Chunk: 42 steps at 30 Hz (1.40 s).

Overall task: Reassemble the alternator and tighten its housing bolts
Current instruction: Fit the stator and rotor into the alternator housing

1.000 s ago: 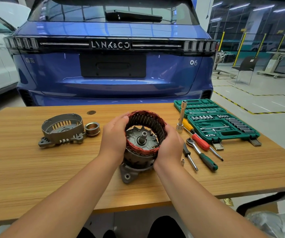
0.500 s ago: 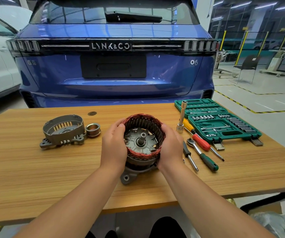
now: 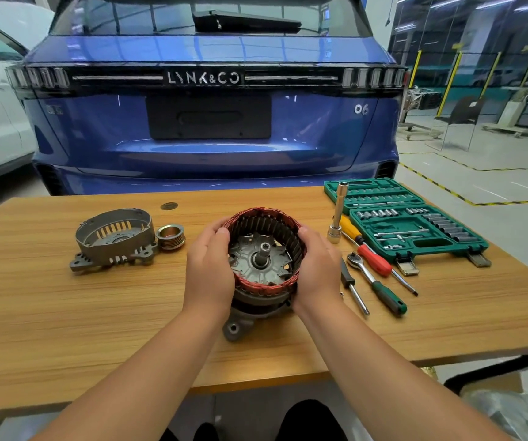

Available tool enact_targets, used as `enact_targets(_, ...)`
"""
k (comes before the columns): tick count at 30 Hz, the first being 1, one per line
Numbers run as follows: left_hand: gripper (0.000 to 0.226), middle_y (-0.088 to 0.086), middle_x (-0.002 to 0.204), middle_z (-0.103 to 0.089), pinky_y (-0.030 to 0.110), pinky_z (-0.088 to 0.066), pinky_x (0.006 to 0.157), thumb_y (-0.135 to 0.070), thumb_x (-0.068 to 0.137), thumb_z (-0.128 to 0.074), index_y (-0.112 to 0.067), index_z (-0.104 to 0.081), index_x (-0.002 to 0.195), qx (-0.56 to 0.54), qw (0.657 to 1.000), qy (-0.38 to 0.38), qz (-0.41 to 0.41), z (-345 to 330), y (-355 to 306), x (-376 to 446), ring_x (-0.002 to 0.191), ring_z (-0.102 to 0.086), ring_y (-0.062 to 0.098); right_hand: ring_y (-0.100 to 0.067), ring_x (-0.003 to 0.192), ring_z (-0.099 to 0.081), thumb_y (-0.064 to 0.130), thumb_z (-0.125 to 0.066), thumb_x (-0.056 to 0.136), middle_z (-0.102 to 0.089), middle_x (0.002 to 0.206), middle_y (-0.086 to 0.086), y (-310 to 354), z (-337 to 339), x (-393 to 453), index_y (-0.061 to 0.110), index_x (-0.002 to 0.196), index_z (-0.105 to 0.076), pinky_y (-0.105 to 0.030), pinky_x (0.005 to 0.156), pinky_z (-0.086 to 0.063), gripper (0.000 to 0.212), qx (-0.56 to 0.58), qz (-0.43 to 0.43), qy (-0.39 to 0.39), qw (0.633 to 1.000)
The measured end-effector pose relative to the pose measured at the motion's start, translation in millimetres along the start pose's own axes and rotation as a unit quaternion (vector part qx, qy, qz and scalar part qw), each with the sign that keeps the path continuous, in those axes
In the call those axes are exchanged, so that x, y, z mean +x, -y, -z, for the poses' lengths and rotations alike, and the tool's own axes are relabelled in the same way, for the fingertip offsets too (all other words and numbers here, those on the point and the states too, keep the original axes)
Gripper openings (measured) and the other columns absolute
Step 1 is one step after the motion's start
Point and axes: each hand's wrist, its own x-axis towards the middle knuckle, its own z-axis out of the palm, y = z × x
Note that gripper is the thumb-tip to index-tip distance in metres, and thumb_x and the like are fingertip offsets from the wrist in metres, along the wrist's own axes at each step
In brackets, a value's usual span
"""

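The stator ring [image 3: 265, 219], wound with red copper wire, sits over the rotor [image 3: 261, 257] on the grey rear housing [image 3: 240, 324] at the table's middle. My left hand [image 3: 208, 268] grips the ring's left side, and my right hand [image 3: 318, 268] grips its right side. The rotor shaft stands up inside the ring. The other housing half [image 3: 114, 240] lies to the left, open side up, with the pulley [image 3: 170, 237] beside it.
Right of the alternator lie a small screwdriver [image 3: 353, 289], a ratchet [image 3: 375, 284], a red-handled screwdriver [image 3: 374, 256] and an upright socket extension [image 3: 338, 214]. An open green socket set [image 3: 409, 224] fills the back right corner. A blue car [image 3: 211, 122] stands behind the wooden table [image 3: 65, 313].
Both hands have lowered the stator ring from a tilt to sit level around the rotor, down against the housing.
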Motion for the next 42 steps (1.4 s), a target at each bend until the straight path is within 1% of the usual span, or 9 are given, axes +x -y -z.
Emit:
enact_targets(8, 0.033, -0.017, 0.102, -0.074, 0.034, -0.056, 0.086, -0.041, 0.090, -0.044, -0.038, -0.070, 0.110, 0.006, 1.000, 0.002, -0.009, -2.2, -0.6, 1.3, 0.099, -0.068, 0.002, -0.032, 0.102, -0.073, 0.034, -0.059, 0.083, -0.077, 0.104, -0.012, -2.3, 2.8, 4.1, 0.014, 0.106, -0.078, -0.057, 0.095, -0.056, 0.036, 0.023, -0.015, 0.000, 1.000)
enact_targets(10, 0.033, -0.017, 0.100, -0.075, 0.033, -0.055, 0.082, -0.041, 0.090, -0.044, -0.037, -0.071, 0.108, 0.007, 1.000, 0.003, -0.004, -4.8, -2.6, 4.7, 0.094, -0.069, 0.000, -0.035, 0.100, -0.073, 0.035, -0.061, 0.081, -0.077, 0.102, -0.014, -0.8, 2.4, 6.7, 0.014, 0.098, -0.079, -0.061, 0.095, -0.055, 0.033, 0.025, -0.041, -0.006, 0.999)
enact_targets(12, 0.038, -0.015, 0.102, -0.074, 0.038, -0.057, 0.088, -0.043, 0.090, -0.044, -0.035, -0.070, 0.115, 0.020, 1.000, 0.004, -0.001, -4.4, -0.5, 7.1, 0.098, -0.069, 0.003, -0.036, 0.099, -0.073, 0.035, -0.061, 0.081, -0.076, 0.101, -0.016, -2.3, 3.1, 7.4, 0.013, 0.092, -0.079, -0.064, 0.094, -0.054, 0.030, 0.018, -0.058, -0.003, 0.998)
enact_targets(17, 0.041, -0.013, 0.112, -0.072, 0.046, -0.054, 0.099, -0.047, 0.091, -0.042, -0.036, -0.067, 0.122, 0.045, 0.998, 0.030, -0.026, 5.0, 7.0, 4.7, 0.111, -0.066, 0.009, -0.028, 0.104, -0.072, 0.038, -0.054, 0.084, -0.077, 0.103, -0.008, -10.3, 4.4, -0.8, 0.019, 0.104, -0.079, -0.057, 0.096, -0.055, 0.037, -0.010, -0.005, -0.008, 1.000)
enact_targets(24, 0.037, -0.010, 0.110, -0.075, 0.030, -0.058, 0.085, -0.041, 0.092, -0.044, -0.036, -0.073, 0.115, -0.003, 1.000, 0.014, -0.006, 21.4, 12.2, 10.3, 0.105, -0.069, 0.006, -0.022, 0.118, -0.065, 0.043, -0.055, 0.080, -0.074, 0.119, -0.001, -7.6, -16.6, -12.7, 0.018, 0.121, -0.073, -0.049, 0.103, -0.053, 0.052, -0.055, 0.001, -0.038, 0.998)
enact_targets(29, 0.040, -0.007, 0.114, -0.074, 0.044, -0.055, 0.096, -0.041, 0.095, -0.039, -0.037, -0.072, 0.117, 0.002, 1.000, 0.023, -0.002, 35.8, 16.9, 17.2, 0.111, -0.068, 0.011, -0.016, 0.116, -0.065, 0.046, -0.052, 0.081, -0.073, 0.118, 0.005, -1.3, -32.7, -16.4, 0.022, 0.123, -0.073, -0.046, 0.102, -0.054, 0.053, -0.117, 0.013, -0.021, 0.993)
enact_targets(34, 0.035, -0.017, 0.109, -0.071, 0.033, -0.052, 0.087, -0.050, 0.091, -0.037, -0.054, -0.067, 0.108, 0.017, 0.999, 0.034, -0.020, 39.8, 19.6, 15.6, 0.105, -0.066, 0.001, -0.003, 0.113, -0.060, 0.044, -0.053, 0.083, -0.069, 0.113, 0.018, -2.2, -32.4, -18.4, 0.022, 0.127, -0.070, -0.037, 0.104, -0.052, 0.052, -0.140, 0.056, -0.031, 0.988)
enact_targets(38, 0.035, -0.019, 0.108, -0.070, 0.031, -0.053, 0.085, -0.051, 0.091, -0.037, -0.053, -0.065, 0.112, 0.009, 0.999, 0.047, -0.005, 39.0, 22.2, 16.4, 0.104, -0.066, 0.000, -0.005, 0.113, -0.062, 0.046, -0.053, 0.081, -0.070, 0.112, 0.018, -2.1, -32.5, -16.5, 0.026, 0.124, -0.070, -0.038, 0.104, -0.052, 0.051, -0.148, 0.051, -0.030, 0.987)
enact_targets(42, 0.041, -0.018, 0.106, -0.070, 0.026, -0.054, 0.082, -0.050, 0.091, -0.037, -0.041, -0.062, 0.122, -0.010, 0.999, 0.045, -0.004, 36.3, 22.1, 14.8, 0.104, -0.066, 0.001, -0.014, 0.116, -0.064, 0.045, -0.054, 0.081, -0.073, 0.117, 0.007, -0.4, -33.1, -14.2, 0.024, 0.124, -0.071, -0.045, 0.103, -0.053, 0.051, -0.141, 0.035, -0.025, 0.989)
